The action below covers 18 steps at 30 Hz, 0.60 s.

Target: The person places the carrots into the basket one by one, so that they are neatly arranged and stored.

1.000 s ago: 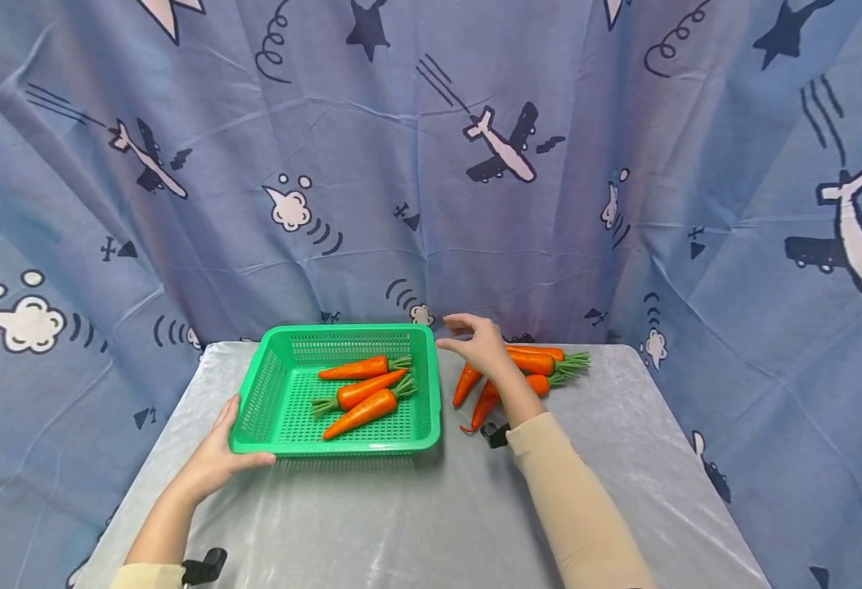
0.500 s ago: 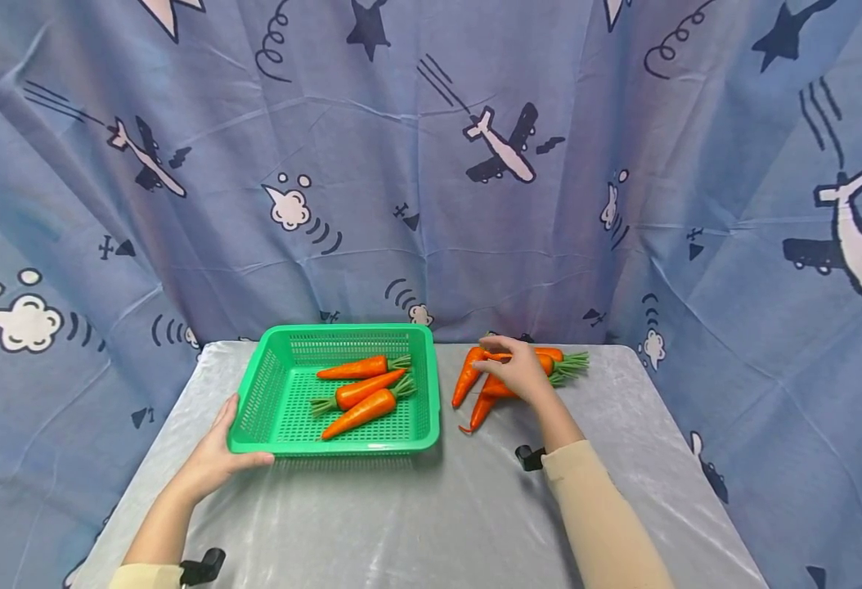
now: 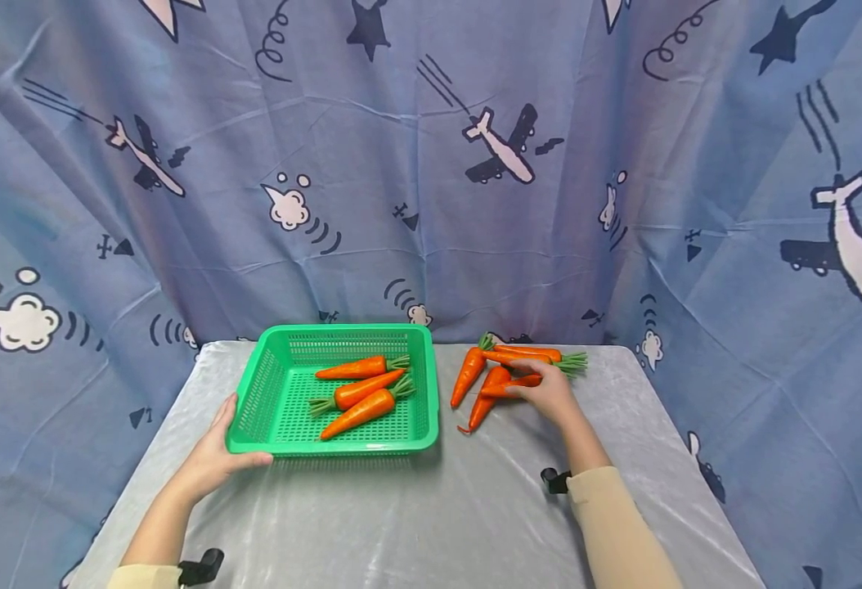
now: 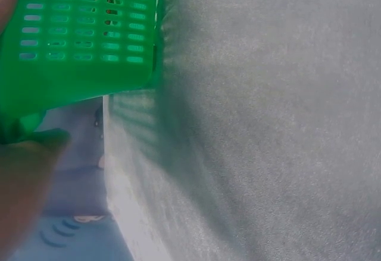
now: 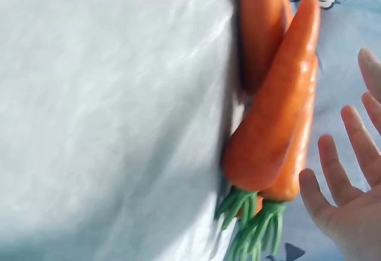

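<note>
A green perforated basket stands on the left of the table with three carrots lying in it. My left hand holds its near left corner, thumb at the front and fingers along the left side. To the right of the basket is a loose heap of several carrots with green stem stubs. Over this heap is my right hand, thumb and fingers spread apart. In the right wrist view, the fingers look extended beside the top carrot, with nothing held.
The table is covered with shiny grey cloth. A blue curtain printed with airplanes hangs behind it and along both sides. A black wrist mount sits at the left cuff, and another mount at the right.
My right hand has moved from beside the basket's right rim rightward and down over the loose carrots, uncovering the leftmost ones. My left hand and the basket have stayed in place.
</note>
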Available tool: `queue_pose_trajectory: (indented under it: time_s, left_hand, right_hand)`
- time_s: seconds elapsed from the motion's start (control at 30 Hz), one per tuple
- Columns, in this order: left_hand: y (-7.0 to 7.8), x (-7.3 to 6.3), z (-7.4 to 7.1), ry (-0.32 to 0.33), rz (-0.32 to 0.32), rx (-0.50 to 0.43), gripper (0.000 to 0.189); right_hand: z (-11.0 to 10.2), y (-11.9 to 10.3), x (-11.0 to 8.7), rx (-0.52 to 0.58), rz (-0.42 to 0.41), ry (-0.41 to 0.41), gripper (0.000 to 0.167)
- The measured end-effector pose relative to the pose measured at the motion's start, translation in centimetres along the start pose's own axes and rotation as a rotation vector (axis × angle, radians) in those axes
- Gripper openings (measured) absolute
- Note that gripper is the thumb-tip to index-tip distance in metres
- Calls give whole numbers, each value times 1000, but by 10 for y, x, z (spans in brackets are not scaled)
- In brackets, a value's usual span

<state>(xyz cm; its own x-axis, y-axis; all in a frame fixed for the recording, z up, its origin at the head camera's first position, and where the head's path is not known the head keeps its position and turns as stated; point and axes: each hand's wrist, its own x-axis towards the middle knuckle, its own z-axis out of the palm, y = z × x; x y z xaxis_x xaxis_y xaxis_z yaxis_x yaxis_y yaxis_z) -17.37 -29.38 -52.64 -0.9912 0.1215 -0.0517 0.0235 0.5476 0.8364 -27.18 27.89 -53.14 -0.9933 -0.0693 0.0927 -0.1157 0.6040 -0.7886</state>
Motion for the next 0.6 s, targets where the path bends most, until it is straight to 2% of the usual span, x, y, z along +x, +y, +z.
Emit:
queue_pose_trajectory:
  time_s: [0.13,0.37,0.6]
  left_hand:
    - [0,-1,0,-5,-2,-4,132]
    - [-2,0,0,-1,-2,5,132]
    - [-1,1,0,6,3,3,132]
  right_hand:
    - [-1,10,-1,-28,-1,5,51]
    - [0,21,2,-110,61,-29,52]
    - [3,31,8,-206,10,-54,51]
